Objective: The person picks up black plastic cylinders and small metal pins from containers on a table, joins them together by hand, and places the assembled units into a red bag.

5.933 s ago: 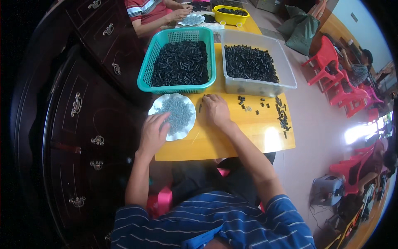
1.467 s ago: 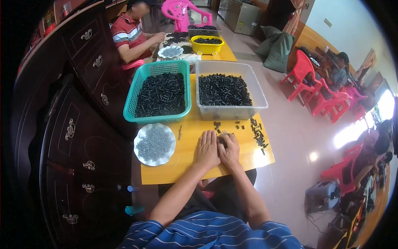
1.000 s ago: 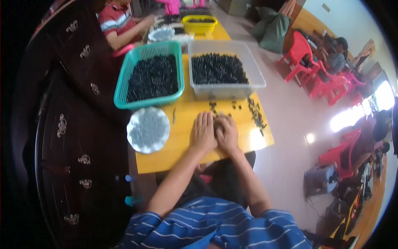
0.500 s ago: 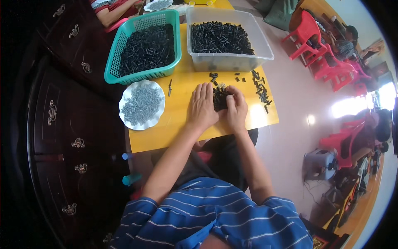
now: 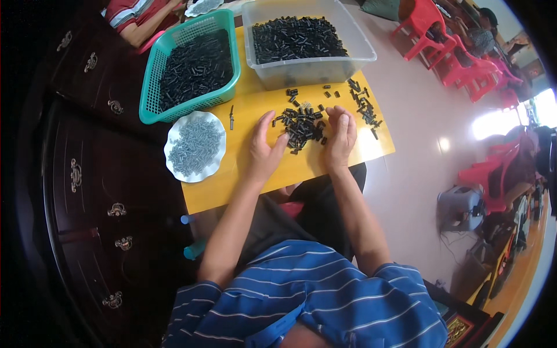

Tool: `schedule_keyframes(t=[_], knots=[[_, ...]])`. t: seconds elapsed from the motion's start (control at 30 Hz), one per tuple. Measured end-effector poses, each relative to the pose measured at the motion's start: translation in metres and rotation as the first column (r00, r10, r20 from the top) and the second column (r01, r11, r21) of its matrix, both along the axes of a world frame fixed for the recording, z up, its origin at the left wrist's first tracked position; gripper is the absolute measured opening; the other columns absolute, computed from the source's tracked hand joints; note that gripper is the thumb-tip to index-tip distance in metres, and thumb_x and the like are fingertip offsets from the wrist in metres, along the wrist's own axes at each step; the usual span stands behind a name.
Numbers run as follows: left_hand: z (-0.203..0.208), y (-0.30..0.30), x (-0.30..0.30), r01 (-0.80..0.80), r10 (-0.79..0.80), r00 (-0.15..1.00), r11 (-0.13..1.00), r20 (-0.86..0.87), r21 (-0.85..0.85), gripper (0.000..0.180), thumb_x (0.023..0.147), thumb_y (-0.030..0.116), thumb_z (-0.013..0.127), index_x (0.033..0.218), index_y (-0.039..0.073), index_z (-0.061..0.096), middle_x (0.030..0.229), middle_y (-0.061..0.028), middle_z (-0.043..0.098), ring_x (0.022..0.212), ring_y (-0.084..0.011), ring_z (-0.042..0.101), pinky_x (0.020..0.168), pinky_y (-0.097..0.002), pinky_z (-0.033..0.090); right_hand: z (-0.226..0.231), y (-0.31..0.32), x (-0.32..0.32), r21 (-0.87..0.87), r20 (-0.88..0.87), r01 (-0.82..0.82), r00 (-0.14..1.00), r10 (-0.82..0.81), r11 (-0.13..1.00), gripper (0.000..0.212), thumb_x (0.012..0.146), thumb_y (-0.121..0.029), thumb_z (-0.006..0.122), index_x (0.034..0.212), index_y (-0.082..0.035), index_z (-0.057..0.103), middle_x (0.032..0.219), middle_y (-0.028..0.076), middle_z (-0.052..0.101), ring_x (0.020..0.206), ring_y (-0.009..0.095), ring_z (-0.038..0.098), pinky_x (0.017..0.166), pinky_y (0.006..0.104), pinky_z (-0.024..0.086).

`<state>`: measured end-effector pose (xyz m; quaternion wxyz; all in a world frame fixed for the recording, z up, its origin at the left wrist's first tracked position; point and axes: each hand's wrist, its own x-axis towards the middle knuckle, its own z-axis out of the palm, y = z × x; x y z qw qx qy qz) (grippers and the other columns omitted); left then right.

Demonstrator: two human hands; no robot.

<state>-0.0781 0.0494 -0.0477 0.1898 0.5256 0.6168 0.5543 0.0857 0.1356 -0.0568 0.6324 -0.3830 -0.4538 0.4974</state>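
Where the left hand [image 5: 266, 145] is curving: it is sitting just beside the pile of short black pieces [image 5: 301, 127], at its 8 o'clock, empty and relaxed, thumb and fingers spreading apart, probably to fence in strays.
Right hand [image 5: 341, 139]: it is mirroring that guard just past 3 o'clock, grasping nothing visible, its thumb standing up; whether its fingertips are touching any piece, I cannot tell.
Black pile: it is lying loose on the yellow table [image 5: 203, 194] between both palms, likely being kept central so either hand can reach it.
Scalloped plate [image 5: 220, 149]: near 9 o'clock, it is holding small grey pieces [image 5: 195, 145], its rim presumably stopping them scattering.
Thin dark piece [image 5: 232, 118]: it is lying alone at 9 o'clock, between plate and left hand.
Longer black pieces [image 5: 366, 107]: they are straggling along the table's side between 2 and 3 o'clock, apparently kept separate.
Teal basket [image 5: 152, 87]: at 10 o'clock, it is containing many black pieces, seemingly as bulk storage.
Clear bin [image 5: 313, 75]: at 12 o'clock, it is doing likewise.
Co-worker's striped sleeve [image 5: 133, 13]: it is showing beyond, past 10 o'clock.
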Motion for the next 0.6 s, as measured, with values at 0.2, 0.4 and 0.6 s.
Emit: schedule_keyframes(t=[0.2, 0.4, 0.6], knots=[[0.024, 0.004, 0.019, 0.07, -0.02, 0.929, 0.99, -0.368, 0.122, 0.031, 0.081, 0.007, 0.075, 0.111, 0.004, 0.07, 0.13, -0.0183, 0.061, 0.123, -0.0372, 0.056, 0.106, -0.0426, 0.045, 0.014, -0.017, 0.02, -0.047, -0.081, 0.059, 0.995, -0.063, 0.997, 0.036, 0.109, -0.03, 0.043, 0.121, 0.0, 0.058, 0.107, 0.011, 0.068, 0.104, 0.018, 0.063, 0.094, 0.0331, 0.048], [0.019, 0.012, 0.03, 0.1, -0.052, 0.859, 0.993, -0.509, 0.066, 0.03, 0.077, 0.011, 0.077, 0.106, 0.004, 0.072, 0.129, -0.0177, 0.06, 0.127, -0.0393, 0.05, 0.108, -0.0474, 0.042, 0.038, -0.086, 0.047, -0.177, 0.149, -0.217, 0.958, 0.244, 0.96, 0.029, 0.106, -0.025, 0.048, 0.104, 0.0, 0.064, 0.077, 0.003, 0.061, 0.071, 0.011, 0.057, 0.07, 0.0274, 0.047], [0.017, 0.015, 0.036, 0.087, -0.061, 0.819, 0.996, -0.571, 0.018, 0.025, 0.078, 0.011, 0.077, 0.102, 0.005, 0.073, 0.128, -0.0168, 0.061, 0.128, -0.0391, 0.05, 0.109, -0.0468, 0.041, 0.026, -0.124, 0.04, -0.271, 0.237, -0.636, 0.684, 0.69, 0.723, 0.027, 0.106, -0.021, 0.05, 0.096, -0.001, 0.065, 0.064, 0.002, 0.058, 0.06, 0.008, 0.056, 0.057, 0.0262, 0.046]])
